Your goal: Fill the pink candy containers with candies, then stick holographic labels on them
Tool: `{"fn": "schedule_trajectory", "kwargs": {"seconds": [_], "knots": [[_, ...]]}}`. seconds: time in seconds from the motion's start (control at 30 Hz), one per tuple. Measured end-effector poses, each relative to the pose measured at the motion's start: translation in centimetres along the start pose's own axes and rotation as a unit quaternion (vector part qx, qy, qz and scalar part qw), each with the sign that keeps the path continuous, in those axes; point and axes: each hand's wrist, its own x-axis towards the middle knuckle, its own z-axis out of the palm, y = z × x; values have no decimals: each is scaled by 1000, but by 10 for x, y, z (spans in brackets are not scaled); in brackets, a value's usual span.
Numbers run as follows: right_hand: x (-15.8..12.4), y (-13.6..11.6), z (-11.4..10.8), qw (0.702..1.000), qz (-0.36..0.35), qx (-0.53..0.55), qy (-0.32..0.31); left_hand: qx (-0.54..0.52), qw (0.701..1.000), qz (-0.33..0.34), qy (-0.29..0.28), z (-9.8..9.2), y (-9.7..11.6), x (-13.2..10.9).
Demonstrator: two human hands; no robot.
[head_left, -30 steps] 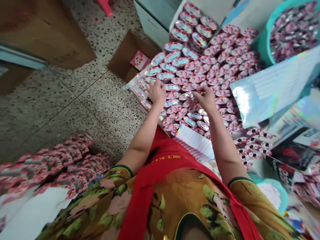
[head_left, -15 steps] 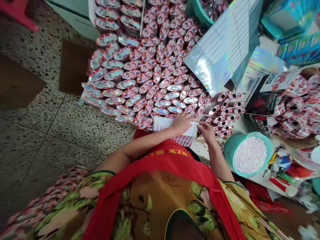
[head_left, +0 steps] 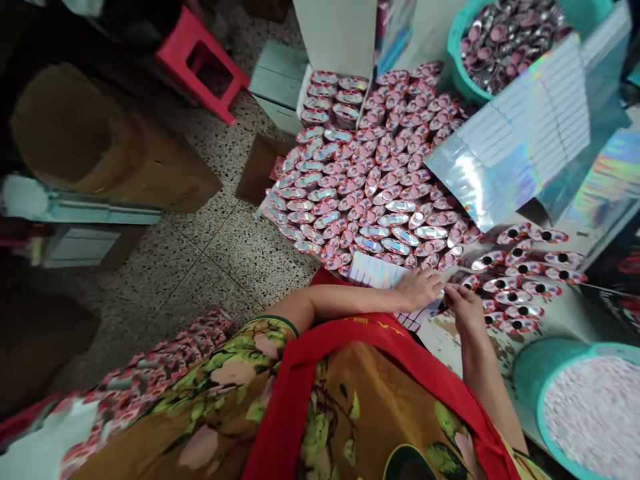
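Note:
A shiny white sticker sheet (head_left: 376, 269) with printed rows lies at the table's front edge, close to my body. My left hand (head_left: 420, 289) is over its right part, fingers bent and closed on the sheet. Thumb and finger of my right hand (head_left: 464, 305) pinch together at the sheet's right end, right beside the left fingertips. Whether a single sticker is between them is too small to see. Below the left hand, part of another lined sheet (head_left: 411, 321) shows. Just beyond my hands stand many packed oval-topped pouches (head_left: 360, 207) with pink or silvery tops.
Dark-holed oval pouches (head_left: 523, 270) stand to the right. A teal tub (head_left: 543, 393) of small white pieces is at lower right, and another teal basin (head_left: 456, 50) holds pink caps. Large holographic sheets (head_left: 520, 127) lie across the back. A red stool (head_left: 203, 63) stands on the floor.
The view has swung left, so more of the floor, the stool and cardboard boxes show. Both hands stay together at the sticker sheet's right end.

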Motion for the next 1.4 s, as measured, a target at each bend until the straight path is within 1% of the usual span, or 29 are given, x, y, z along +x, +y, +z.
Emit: {"fn": "schedule_trajectory", "kwargs": {"seconds": [0.13,0.27,0.4,0.5,0.53,0.6,0.63,0.67,0.73,0.77,0.83,0.87,0.9,0.93,0.97,1.0,1.07,1.1,1.13,1.17,1.23,1.33,1.4], "knots": [[-4,-11,3,1000,-11,-11,-15,-7,999,-36,16,-2,-2,-3],[-9,-18,3,999,-19,-24,-24,-24,999,-5,27,0,-1,-3],[-9,-18,3,999,-10,-2,-32,-58,997,16,49,5,1,-4],[-6,-17,2,999,-3,12,-33,-118,990,48,51,7,2,-4],[-5,-16,2,999,-1,12,-34,-151,986,49,46,8,3,-3],[-1,-14,1,999,7,5,-35,-241,970,10,32,6,4,-4],[0,-13,1,999,12,-3,-35,-301,953,-26,29,4,4,-4],[2,-12,0,999,17,-23,-33,-366,927,-68,33,1,3,-5],[3,-14,0,994,-1,-105,-9,-491,856,-149,65,-11,-5,-10],[4,-17,1,987,-29,-157,16,-540,817,-183,90,-20,-12,-13],[2,-31,11,961,-117,-238,72,-601,748,-240,146,-40,-31,-22],[0,-41,19,950,-163,-251,89,-618,720,-263,174,-51,-43,-28],[-2,-53,31,944,-203,-245,88,-629,695,-282,206,-62,-55,-35],[-4,-65,44,944,-232,-226,62,-635,671,-297,242,-73,-67,-42],[-6,-78,59,948,-246,-200,17,-637,648,-309,280,-82,-79,-50],[-7,-90,75,952,-247,-174,-47,-635,628,-319,318,-90,-89,-57],[-8,-109,107,952,-210,-127,-181,-625,595,-330,383,-101,-104,-69],[-8,-116,122,948,-180,-110,-239,-620,582,-333,407,-104,-110,-75],[-7,-121,136,943,-148,-97,-283,-617,571,-334,426,-106,-114,-80],[-5,-124,148,938,-120,-88,-314,-615,562,-334,440,-107,-118,-85],[-2,-128,170,930,-82,-78,-350,-613,547,-337,460,-106,-124,-94],[1,-128,196,923,-64,-57,-374,-608,524,-347,485,-100,-132,-108],[3,-128,209,919,-66,-53,-386,-594,507,-369,503,-94,-138,-116]]}}
